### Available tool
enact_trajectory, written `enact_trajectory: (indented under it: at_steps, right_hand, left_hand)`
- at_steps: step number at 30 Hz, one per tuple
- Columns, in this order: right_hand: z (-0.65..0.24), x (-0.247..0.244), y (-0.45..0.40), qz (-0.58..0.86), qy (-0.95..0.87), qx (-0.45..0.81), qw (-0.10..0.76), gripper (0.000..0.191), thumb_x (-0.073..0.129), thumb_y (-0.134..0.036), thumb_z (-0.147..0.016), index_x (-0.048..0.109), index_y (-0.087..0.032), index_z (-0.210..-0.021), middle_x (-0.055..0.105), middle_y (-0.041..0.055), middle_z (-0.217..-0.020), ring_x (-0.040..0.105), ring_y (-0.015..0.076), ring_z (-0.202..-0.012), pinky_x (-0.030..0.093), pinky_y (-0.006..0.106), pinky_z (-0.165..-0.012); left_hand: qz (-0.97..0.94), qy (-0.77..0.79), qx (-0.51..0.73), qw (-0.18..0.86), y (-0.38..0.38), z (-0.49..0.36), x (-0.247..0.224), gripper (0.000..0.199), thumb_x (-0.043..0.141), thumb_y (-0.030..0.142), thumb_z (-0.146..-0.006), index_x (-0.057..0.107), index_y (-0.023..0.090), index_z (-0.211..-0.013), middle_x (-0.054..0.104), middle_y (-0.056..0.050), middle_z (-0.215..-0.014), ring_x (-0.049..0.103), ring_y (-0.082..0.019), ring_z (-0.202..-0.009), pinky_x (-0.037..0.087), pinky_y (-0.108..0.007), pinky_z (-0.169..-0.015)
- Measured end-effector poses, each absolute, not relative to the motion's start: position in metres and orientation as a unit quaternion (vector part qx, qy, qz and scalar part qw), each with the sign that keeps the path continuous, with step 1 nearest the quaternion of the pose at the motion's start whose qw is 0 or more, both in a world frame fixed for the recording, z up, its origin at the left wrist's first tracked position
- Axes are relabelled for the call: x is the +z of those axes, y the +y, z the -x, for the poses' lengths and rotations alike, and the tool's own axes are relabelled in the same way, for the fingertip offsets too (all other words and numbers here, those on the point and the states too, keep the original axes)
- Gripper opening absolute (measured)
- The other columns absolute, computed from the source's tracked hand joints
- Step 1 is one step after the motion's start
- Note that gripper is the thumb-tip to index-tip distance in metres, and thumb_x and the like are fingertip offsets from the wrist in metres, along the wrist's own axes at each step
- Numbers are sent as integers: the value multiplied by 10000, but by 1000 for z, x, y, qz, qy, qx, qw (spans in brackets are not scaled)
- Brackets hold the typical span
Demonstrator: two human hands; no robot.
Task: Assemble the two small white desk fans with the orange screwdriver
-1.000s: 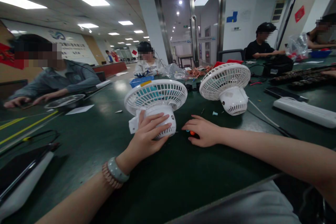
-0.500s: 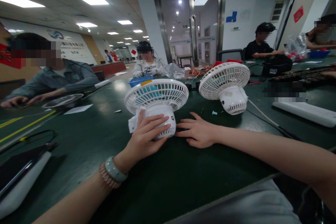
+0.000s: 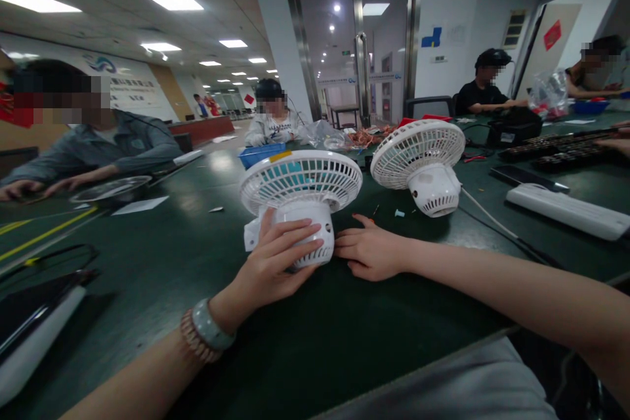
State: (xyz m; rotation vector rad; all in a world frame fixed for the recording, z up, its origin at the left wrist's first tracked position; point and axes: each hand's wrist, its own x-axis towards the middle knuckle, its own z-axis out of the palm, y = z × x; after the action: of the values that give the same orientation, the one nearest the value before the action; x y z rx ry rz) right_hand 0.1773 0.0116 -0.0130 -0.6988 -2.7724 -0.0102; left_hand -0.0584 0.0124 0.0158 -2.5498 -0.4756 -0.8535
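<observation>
A white electric fan (image 3: 302, 177) with a round grille and blue-green blades is tilted in front of me, its motor housing towards me. My left hand (image 3: 283, 252) wraps round that housing from the left. Just right of the housing, my right hand (image 3: 369, 249) lies low over the table, fingers stretched towards the fan. Its fingertips are close to the housing; whether they touch it I cannot tell. A second white fan (image 3: 436, 190) rests on its grille and housing farther right, with a cable running from it. A small light-blue plastic piece (image 3: 399, 213) lies near it.
The dark green table (image 3: 344, 341) carries a white power strip (image 3: 566, 210), a dark phone-like slab (image 3: 529, 178), a blue tray (image 3: 260, 154), a black bag (image 3: 514, 126) and a paper sheet (image 3: 140, 205). Copper-coloured wire (image 3: 367, 138) is piled at the back. Several people sit around.
The held fan has shifted slightly right and turned a little, with my left hand still on it. My right hand's fingers have drawn closer together beside the housing.
</observation>
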Motion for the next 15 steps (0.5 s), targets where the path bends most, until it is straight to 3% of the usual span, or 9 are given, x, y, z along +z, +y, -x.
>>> enact_trajectory:
  at_steps: [10,15]
  right_hand:
    - [-181,-10,8,273,-950,32,145,418,413,-238,-814,475,-180,-1223,529,104,-1232,421,220,-1176,178,590,-993]
    - [-181,-14,10,276,-948,39,151,403,422,-247,-815,492,-177,-1206,522,106,-1238,432,217,-1168,215,571,-986]
  left_hand:
    - [903,-255,-269,218,3,51,17,420,598,216,-683,571,251,-1101,552,-78,-1191,452,-269,-1135,177,-586,-1037]
    - [875,-329,-281,217,-11,35,12,406,573,159,-664,592,270,-1054,519,-58,-1219,389,-301,-1174,137,-620,-1023]
